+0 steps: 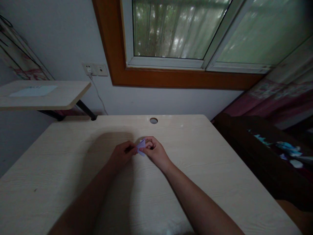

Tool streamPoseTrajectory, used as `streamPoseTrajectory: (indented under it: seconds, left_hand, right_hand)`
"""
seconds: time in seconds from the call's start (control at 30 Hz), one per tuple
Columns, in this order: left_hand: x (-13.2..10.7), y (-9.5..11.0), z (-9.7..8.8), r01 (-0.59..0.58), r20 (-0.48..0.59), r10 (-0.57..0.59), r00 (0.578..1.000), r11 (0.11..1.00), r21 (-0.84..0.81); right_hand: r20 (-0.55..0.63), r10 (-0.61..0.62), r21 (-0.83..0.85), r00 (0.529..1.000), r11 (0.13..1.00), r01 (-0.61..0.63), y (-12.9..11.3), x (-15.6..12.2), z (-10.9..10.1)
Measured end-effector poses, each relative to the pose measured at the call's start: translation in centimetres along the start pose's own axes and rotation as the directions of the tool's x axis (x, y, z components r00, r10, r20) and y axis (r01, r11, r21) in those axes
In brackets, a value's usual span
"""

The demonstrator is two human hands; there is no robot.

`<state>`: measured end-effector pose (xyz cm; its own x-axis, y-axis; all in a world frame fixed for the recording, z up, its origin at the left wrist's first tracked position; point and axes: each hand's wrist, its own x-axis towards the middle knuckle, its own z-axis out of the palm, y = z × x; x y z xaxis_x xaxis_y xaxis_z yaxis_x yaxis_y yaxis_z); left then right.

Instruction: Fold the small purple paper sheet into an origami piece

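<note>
A small piece of folded purple paper (141,146) is held up between both hands, over the far middle part of the pale wooden desk (195,182). My left hand (123,153) pinches its left tip between thumb and finger. From the right side, my right hand (154,149) grips the wider part, thumb in front and the other fingers curled behind. The paper looks triangular, with a point at the top and another at the bottom. Its finer folds are too small to make out.
A raised shelf (73,94) on black legs stands at the desk's back left, with a paper sheet (34,91) on it. A round cable hole (154,120) lies near the back edge. Behind are a wall socket (95,69) with a white cable and a window. Dark furniture (254,143) stands right.
</note>
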<state>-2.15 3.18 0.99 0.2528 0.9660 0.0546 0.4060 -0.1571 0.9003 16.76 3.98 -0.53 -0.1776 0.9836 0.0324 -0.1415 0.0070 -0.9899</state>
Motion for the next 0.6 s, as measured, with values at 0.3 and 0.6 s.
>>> streamPoseTrajectory:
  seconds: [0.3,0.6]
  left_hand:
    - [-0.04,0.22,-0.3,-0.009,0.131,0.005,0.991,1.0,0.027]
    - [-0.04,0.21,-0.32,0.024,0.162,-0.022,0.987,1.0,-0.005]
  right_hand:
    - [-0.084,0.003,0.128,0.996,0.992,0.008,0.17,0.24,-0.27]
    - [-0.109,-0.032,0.168,0.994,0.985,0.05,-0.37,0.3,-0.54]
